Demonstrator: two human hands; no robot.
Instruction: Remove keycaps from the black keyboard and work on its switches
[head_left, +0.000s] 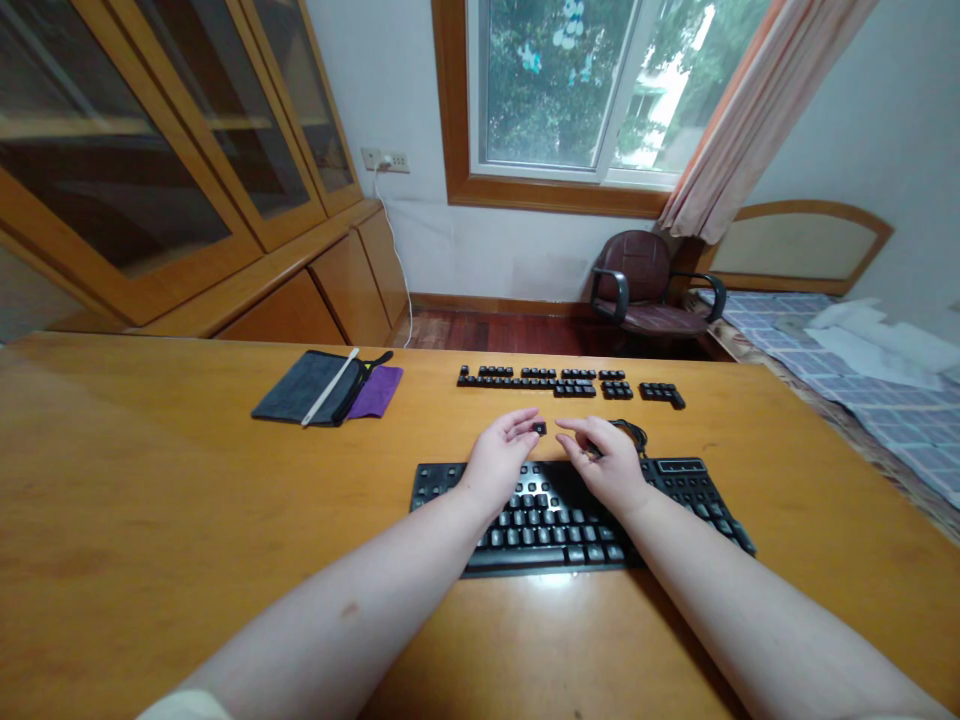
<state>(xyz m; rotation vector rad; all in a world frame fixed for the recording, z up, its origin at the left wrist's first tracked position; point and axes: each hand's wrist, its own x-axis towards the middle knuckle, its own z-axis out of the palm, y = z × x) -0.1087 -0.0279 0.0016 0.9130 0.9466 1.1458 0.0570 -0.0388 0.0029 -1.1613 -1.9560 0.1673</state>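
- Left hand (501,452) had its thumb and fingertips clamped on one loose black keycap (540,428), held above the desk (217,540) just beyond the keyboard (525,535)
- Right hand (606,458) held nothing visible; thumb and index finger stood apart, pointing at the keycap, near but not touching
- Legend side seemed to face the wearer; print too small to read
- Good handling, my judgement: light pinch on the side walls, face and underside left free, so the other hand could get a clean grip
- A cap that small could slip or spin, so keeping it low over wood beat holding it over the switches
- Upper part of the keyboard showed bare switch spots; forearms hid some of both ends, so no full count
- Loose keycap rows (525,382) lay near the far desk edge (420,352); a forward bump there risked caps on the floor
- Cable (630,432) bunched just behind the right hand, the likeliest snag on that side
- Bare wood to the left, up to the grey pouch (296,390) and purple cloth (377,392), gave the left hand the most room; the strip in front of the keyboard was bare too
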